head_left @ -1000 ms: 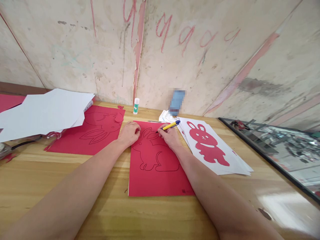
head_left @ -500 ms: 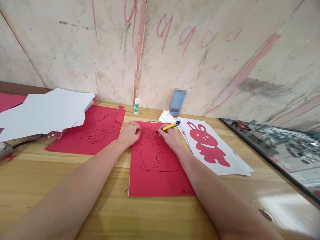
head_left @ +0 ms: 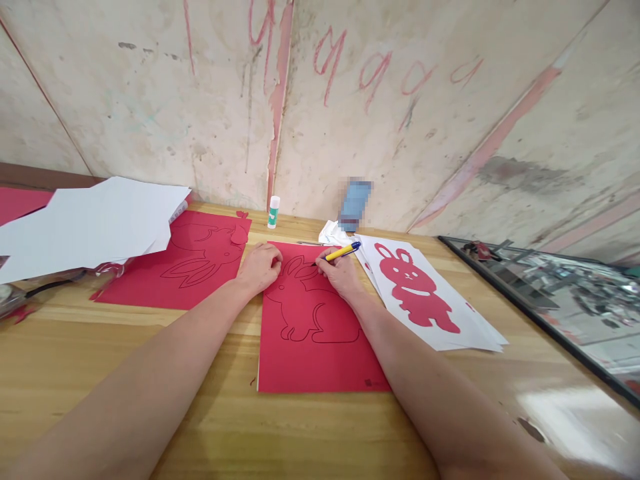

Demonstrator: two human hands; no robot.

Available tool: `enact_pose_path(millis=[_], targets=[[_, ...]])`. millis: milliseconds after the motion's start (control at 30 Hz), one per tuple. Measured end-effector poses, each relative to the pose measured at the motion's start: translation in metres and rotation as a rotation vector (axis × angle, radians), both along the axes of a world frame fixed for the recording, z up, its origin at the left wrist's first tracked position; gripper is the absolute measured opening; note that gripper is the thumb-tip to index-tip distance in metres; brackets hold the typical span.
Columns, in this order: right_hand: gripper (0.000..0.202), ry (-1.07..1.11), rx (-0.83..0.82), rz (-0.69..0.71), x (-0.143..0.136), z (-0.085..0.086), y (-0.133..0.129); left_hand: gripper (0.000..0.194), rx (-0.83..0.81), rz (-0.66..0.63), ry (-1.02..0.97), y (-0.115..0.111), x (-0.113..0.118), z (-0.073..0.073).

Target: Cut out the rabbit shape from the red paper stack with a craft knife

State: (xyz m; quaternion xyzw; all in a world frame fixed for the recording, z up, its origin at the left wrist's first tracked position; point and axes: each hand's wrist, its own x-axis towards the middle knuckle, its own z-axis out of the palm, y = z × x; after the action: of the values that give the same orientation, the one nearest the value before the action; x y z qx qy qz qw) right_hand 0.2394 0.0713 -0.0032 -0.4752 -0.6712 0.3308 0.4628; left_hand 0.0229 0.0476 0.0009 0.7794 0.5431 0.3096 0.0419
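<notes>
My right hand grips a slim pen-shaped tool with a yellow barrel and blue end; whether it is a pen or a craft knife I cannot tell. Its dark tip meets the red paper sheet near the ears of a black-outlined rabbit. My left hand rests on the sheet's upper left edge, fingers curled, beside the rabbit's head. My right forearm covers part of the sheet's right side. Behind the sheet's top edge lies a thin metallic object, partly hidden.
To the left, another red rabbit sheet lies under white papers. A glue stick stands by the wall. Near a blurred blue object is crumpled white paper. On the right, a red bunny cutout lies on white sheets.
</notes>
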Motion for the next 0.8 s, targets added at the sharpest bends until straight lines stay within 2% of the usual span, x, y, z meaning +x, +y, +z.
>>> enact_pose_path(millis=[800], targets=[[0.014,0.005,-0.004,0.04,-0.0007,0.0031,-0.0028,0.017,0.017,-0.001,0.013,0.0005,0.0004,-0.0003]])
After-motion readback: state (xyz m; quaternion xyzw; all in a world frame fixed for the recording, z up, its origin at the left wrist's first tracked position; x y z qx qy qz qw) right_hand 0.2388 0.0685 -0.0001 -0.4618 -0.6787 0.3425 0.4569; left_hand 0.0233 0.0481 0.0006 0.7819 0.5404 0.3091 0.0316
